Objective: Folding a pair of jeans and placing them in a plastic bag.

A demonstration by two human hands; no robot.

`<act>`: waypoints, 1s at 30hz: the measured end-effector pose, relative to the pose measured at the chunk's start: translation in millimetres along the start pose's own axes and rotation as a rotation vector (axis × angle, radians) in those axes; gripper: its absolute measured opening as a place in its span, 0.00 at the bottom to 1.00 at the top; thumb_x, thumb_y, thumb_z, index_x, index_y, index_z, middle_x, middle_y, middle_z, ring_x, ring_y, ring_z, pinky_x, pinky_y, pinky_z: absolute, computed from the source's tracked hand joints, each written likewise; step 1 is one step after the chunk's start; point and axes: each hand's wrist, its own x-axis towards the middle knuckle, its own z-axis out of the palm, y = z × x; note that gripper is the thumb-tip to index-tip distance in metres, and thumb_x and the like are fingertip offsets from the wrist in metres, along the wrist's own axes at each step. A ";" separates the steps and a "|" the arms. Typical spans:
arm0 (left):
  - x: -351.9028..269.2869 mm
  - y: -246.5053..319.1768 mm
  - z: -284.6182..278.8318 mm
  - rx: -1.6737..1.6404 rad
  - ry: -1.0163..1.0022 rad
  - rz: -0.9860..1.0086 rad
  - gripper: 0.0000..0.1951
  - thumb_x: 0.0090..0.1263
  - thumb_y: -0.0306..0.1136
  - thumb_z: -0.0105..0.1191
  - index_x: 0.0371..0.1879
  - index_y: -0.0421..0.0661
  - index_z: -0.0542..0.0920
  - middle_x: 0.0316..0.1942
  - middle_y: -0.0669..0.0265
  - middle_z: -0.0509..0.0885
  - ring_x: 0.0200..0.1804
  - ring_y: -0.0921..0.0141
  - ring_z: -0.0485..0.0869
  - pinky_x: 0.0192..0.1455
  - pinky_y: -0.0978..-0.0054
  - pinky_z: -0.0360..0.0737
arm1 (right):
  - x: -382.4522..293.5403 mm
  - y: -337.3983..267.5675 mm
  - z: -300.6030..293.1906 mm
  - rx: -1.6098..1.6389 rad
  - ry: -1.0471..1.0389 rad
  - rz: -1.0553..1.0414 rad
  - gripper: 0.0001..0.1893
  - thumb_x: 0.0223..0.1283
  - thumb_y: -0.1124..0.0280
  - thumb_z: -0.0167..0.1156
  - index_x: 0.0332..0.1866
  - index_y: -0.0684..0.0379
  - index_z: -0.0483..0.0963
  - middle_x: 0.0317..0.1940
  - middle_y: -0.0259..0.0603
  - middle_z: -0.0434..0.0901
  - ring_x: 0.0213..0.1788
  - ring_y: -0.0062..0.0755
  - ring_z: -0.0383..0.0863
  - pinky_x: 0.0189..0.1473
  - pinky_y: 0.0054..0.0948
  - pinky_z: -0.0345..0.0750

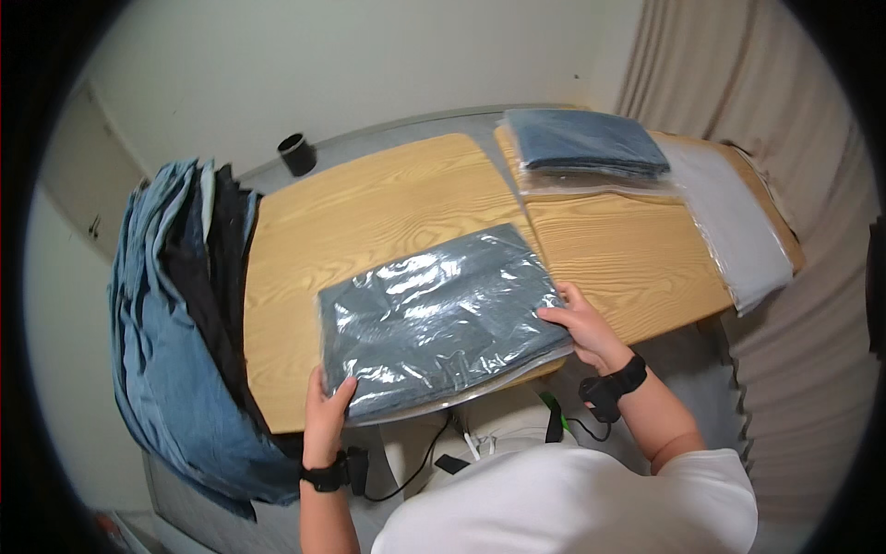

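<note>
Before me is a folded blue-grey denim garment in a clear plastic bag (443, 318), with light glinting off its wrinkled film. My left hand (327, 408) grips its near left corner, thumb on top. At the right edge, my right hand (581, 325) holds it with the thumb over the film and the fingers partly hidden. The package is over the front part of the wooden table (360, 201), its near edge sticking out past the table edge. Whether it rests on the wood I cannot tell.
Several pairs of jeans (166, 360) hang over the table's left end. Bagged folded denim (588, 142) is stacked on the second wooden table (623, 256), beside a pile of clear plastic bags (734, 221). A black bin (297, 156) stands behind; a beige curtain (782, 388) hangs at right.
</note>
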 end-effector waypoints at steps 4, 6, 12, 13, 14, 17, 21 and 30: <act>-2.5 39.2 2.8 -0.083 0.019 -0.013 0.22 0.63 0.22 0.56 0.56 0.32 0.69 0.45 0.62 0.79 0.43 0.74 0.78 0.46 0.80 0.75 | 4.1 -31.8 13.4 0.025 -0.053 -0.047 0.25 0.55 0.83 0.59 0.59 0.66 0.61 0.48 0.45 0.74 0.47 0.29 0.76 0.50 0.26 0.74; 1.5 67.0 18.5 -0.098 -0.016 0.048 0.17 0.63 0.19 0.53 0.51 0.32 0.73 0.40 0.64 0.81 0.37 0.77 0.79 0.42 0.82 0.75 | 8.8 -52.2 7.5 0.036 -0.082 -0.066 0.24 0.55 0.83 0.58 0.58 0.67 0.62 0.47 0.45 0.74 0.47 0.28 0.76 0.50 0.26 0.74; 20.0 130.3 66.5 0.013 -0.116 0.163 0.16 0.64 0.24 0.57 0.50 0.31 0.75 0.40 0.65 0.81 0.39 0.78 0.79 0.44 0.82 0.76 | 18.7 -124.8 -34.3 0.075 -0.176 -0.121 0.19 0.55 0.83 0.57 0.54 0.66 0.68 0.44 0.42 0.77 0.45 0.25 0.78 0.49 0.24 0.76; 28.8 136.3 76.2 0.021 -0.148 0.191 0.16 0.65 0.24 0.56 0.51 0.32 0.74 0.41 0.65 0.82 0.39 0.78 0.79 0.44 0.82 0.76 | 18.2 -137.0 -41.9 0.075 -0.178 -0.129 0.19 0.55 0.83 0.57 0.54 0.66 0.68 0.44 0.42 0.77 0.45 0.25 0.78 0.49 0.24 0.76; 37.6 145.7 89.0 0.031 -0.172 0.216 0.16 0.65 0.24 0.56 0.51 0.31 0.74 0.41 0.66 0.82 0.39 0.78 0.79 0.44 0.82 0.76 | 18.2 -149.6 -49.1 0.064 -0.147 -0.226 0.20 0.55 0.83 0.58 0.54 0.66 0.68 0.43 0.41 0.77 0.45 0.25 0.78 0.49 0.24 0.76; 71.7 170.2 144.9 0.024 -0.251 0.332 0.16 0.65 0.23 0.54 0.52 0.33 0.75 0.41 0.67 0.82 0.41 0.78 0.80 0.46 0.81 0.75 | 32.1 -175.8 -89.8 0.086 -0.058 -0.416 0.21 0.54 0.84 0.57 0.55 0.66 0.68 0.42 0.38 0.78 0.44 0.25 0.78 0.49 0.24 0.75; 146.4 172.5 220.4 -0.025 -0.398 0.468 0.16 0.67 0.24 0.55 0.53 0.34 0.74 0.42 0.67 0.82 0.41 0.78 0.79 0.46 0.82 0.75 | 66.2 -211.0 -152.3 -0.073 0.166 -0.681 0.20 0.54 0.84 0.56 0.55 0.69 0.69 0.45 0.40 0.79 0.46 0.25 0.78 0.52 0.23 0.74; 324.6 120.9 356.4 -0.045 -0.397 0.491 0.21 0.66 0.27 0.57 0.56 0.34 0.72 0.43 0.61 0.82 0.42 0.73 0.80 0.45 0.77 0.77 | 205.4 -218.1 -266.4 -0.576 0.705 -0.905 0.19 0.58 0.75 0.60 0.54 0.70 0.72 0.45 0.49 0.80 0.50 0.34 0.79 0.54 0.27 0.72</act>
